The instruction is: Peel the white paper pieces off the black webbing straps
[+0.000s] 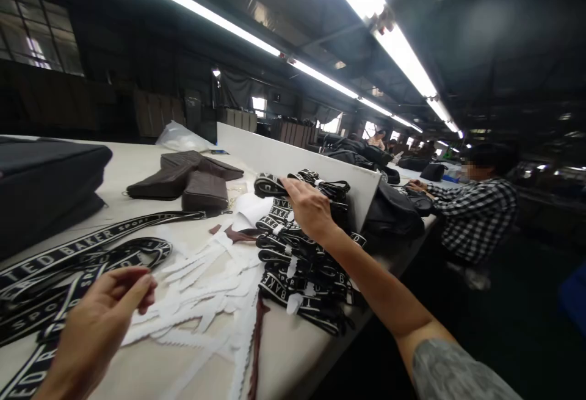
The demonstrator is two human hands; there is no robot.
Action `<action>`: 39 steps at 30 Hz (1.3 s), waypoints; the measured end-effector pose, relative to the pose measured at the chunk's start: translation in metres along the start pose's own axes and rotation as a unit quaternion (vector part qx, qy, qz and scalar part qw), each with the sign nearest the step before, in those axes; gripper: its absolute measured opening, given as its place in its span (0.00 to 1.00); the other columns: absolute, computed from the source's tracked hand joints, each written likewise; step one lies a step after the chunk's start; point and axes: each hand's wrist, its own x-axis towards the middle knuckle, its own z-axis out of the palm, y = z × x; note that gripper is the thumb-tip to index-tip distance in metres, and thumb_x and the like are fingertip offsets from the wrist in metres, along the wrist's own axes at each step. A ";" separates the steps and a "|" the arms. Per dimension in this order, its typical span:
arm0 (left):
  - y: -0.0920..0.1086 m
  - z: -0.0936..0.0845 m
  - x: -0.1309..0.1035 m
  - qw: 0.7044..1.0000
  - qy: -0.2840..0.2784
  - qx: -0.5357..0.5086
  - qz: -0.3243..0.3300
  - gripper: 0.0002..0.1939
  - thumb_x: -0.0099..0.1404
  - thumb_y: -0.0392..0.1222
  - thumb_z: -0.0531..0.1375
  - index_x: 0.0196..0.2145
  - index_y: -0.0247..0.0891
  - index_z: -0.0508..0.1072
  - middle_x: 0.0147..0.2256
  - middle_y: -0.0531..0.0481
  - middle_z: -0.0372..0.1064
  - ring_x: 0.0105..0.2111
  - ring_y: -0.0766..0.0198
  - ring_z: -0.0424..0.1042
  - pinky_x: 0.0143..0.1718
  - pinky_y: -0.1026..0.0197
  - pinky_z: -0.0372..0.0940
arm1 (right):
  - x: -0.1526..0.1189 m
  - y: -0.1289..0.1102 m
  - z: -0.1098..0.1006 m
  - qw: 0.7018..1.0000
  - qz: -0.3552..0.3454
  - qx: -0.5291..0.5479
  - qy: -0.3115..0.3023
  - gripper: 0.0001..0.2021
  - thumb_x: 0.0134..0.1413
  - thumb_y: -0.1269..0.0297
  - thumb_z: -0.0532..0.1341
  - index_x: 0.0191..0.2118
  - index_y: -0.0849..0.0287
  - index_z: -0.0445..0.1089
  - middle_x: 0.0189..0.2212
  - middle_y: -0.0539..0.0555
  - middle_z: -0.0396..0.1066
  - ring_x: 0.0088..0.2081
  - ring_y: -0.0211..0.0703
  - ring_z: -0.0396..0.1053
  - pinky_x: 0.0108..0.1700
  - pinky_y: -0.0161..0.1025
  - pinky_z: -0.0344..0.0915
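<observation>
**Reaching into the strap pile**

Reading from my head view, the black straps (68,259) at nine o'clock carry white woven letters: "TED BAKER" and "SPORT". My left hand (98,327) rests at seven o'clock, fingers loosely curled, holding nothing, just beside those long straps. My right hand (311,207) stretches to one o'clock, fingers spread across the bundled straps (297,265), folded and tied, against the white divider (293,162).

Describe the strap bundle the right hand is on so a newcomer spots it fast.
Start at the white divider board along the table. Against its near end lies a pile of bundles. The right hand rests on the top bundle, the one farthest away at the board, above all the others.
</observation>
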 end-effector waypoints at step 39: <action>0.005 -0.076 0.031 0.901 0.431 -0.025 0.048 0.07 0.60 0.37 0.55 0.37 0.37 0.65 0.31 0.49 0.69 0.26 0.64 0.70 0.33 0.60 0.67 | 0.103 -0.306 0.123 0.664 0.131 0.688 -0.263 0.14 0.62 0.60 0.58 0.27 0.60 0.60 0.17 0.46 0.62 0.21 0.33 0.62 0.24 0.29 0.61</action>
